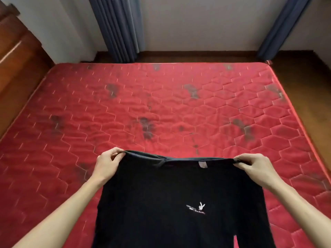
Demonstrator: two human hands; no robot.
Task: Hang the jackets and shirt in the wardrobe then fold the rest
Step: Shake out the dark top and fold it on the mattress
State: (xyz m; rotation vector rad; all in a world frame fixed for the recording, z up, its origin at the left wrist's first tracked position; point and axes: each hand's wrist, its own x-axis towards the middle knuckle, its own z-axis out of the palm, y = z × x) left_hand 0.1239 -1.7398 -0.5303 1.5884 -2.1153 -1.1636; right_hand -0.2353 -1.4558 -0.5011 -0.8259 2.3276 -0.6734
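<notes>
A black garment (172, 190) with a small white rabbit logo hangs spread out in front of me, above the near part of a red quilted mattress (161, 108). My left hand (109, 162) pinches its top left corner. My right hand (252, 166) pinches the top right corner. The top edge is stretched between both hands, and a small grey label shows just below it. The garment's lower part runs out of view at the bottom.
The mattress has dark stains scattered over it. A brown wooden piece of furniture (16, 65) stands along the left side. Blue curtains (118, 27) hang against the far wall, and a wooden floor (302, 77) shows to the right.
</notes>
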